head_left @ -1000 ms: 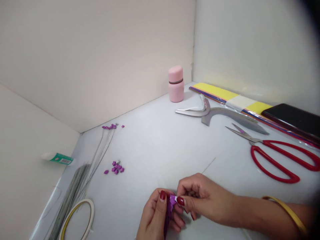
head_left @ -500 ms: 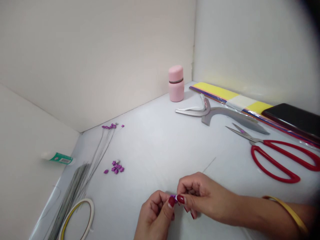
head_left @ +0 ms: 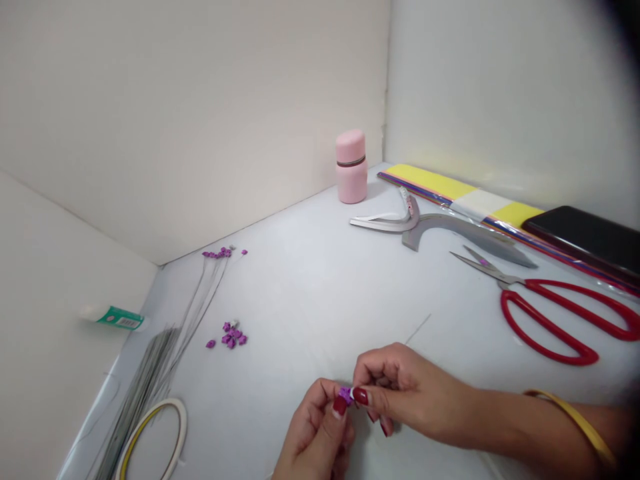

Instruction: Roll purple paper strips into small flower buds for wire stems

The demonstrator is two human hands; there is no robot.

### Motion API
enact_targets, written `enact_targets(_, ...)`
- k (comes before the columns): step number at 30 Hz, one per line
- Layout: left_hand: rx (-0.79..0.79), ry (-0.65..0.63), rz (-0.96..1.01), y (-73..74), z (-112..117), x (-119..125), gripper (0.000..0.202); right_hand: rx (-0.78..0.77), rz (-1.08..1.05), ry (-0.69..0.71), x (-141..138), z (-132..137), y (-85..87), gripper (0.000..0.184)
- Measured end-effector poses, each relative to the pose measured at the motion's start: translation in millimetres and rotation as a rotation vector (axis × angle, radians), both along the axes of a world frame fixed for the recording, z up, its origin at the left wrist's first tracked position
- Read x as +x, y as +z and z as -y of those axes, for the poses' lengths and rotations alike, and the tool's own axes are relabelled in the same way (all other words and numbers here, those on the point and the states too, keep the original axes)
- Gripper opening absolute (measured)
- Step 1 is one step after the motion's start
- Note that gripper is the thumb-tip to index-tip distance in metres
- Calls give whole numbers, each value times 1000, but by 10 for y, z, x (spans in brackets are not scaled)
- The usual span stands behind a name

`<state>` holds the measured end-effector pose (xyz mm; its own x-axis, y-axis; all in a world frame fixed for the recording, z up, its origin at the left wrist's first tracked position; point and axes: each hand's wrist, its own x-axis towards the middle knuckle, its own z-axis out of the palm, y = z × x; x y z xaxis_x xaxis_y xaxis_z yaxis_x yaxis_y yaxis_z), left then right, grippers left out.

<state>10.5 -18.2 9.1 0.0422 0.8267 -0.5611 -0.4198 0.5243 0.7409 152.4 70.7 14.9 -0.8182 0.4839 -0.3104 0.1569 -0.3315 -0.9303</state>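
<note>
My left hand [head_left: 315, 430] and my right hand [head_left: 405, 393] meet low in the middle of the view, fingertips pinching a small crumpled purple foil piece [head_left: 345, 395] from both sides. A white bit [head_left: 353, 394] shows beside it, partly hidden by my right fingers. A thin wire [head_left: 418, 329] rises past the back of my right hand, though its lower end is hidden. Several loose purple foil pieces [head_left: 231, 337] lie on the white tabletop [head_left: 300, 293] to the left of my hands.
Red-handled scissors [head_left: 550, 313] lie at right, behind them a grey curved tool [head_left: 450, 230], coloured paper strips [head_left: 480, 203] and a black phone [head_left: 583, 243]. A pink bottle [head_left: 351, 167] stands at the back. A wire bundle [head_left: 145, 380], tape roll [head_left: 177, 417] and glue tube [head_left: 117, 318] lie at left.
The long purple foil hanging from my left hand a second ago no longer shows; only a small purple tuft appears at my fingertips. My left hand has risen and closed around it.
</note>
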Motion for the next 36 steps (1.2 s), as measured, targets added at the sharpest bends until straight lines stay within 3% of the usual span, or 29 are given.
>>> enact_targets(6,-15,97,-80,5,-5,10,39,-34,6,-10,5,-5,-27,21)
enact_targets(12,16,172,-3,10,-12,8,37,-74,-2,-6,-1,-20,-40,23)
enact_targets(23,-24,217,-2,22,-20,23,37,-32,20,-3,-14,-20,-23,20)
enact_targets(25,-53,214,-26,5,-21,25,37,115,47,5,10,-13,-24,18)
enact_targets(29,-63,219,-29,-15,-21,34,37,739,75,85,91,-9,-24,19)
enact_targets(31,-58,235,-20,-10,-21,40,37,892,68,120,114,-6,-24,20)
enact_targets(33,-50,249,-12,0,-20,45,36,837,76,98,112,1,-27,19)
enact_targets(36,-37,242,4,-5,-15,51,36,564,101,25,76,14,-27,15)
